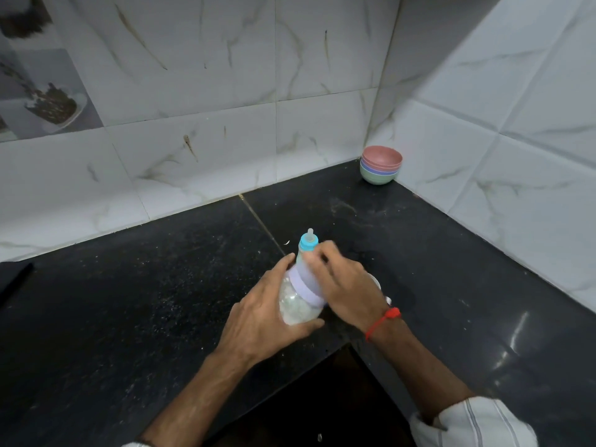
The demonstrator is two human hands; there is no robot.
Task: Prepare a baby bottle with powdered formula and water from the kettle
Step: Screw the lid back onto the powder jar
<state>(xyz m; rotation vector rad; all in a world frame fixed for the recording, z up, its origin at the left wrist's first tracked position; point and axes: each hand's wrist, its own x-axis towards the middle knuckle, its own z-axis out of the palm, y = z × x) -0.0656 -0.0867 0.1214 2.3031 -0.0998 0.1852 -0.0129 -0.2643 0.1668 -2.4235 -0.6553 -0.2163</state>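
Note:
A clear baby bottle (pixel 295 303) with whitish contents is held tilted above the black counter (pixel 145 301), its blue collar and pale teat (pixel 309 241) pointing up and away. My left hand (pixel 267 314) wraps the bottle's lower body. Around the upper part sits a pale lilac cap or sleeve (pixel 306 282), and my right hand (pixel 342 282) grips it from the right side. A red thread band circles my right wrist. A small white object peeks out behind my right hand; I cannot tell what it is. No kettle or formula tin is in view.
A stack of coloured bowls (pixel 381 164) stands in the far corner where the tiled walls meet. The counter wraps around an inner corner below my arms. A dark flat object (pixel 13 279) lies at the left edge. White specks dot the counter.

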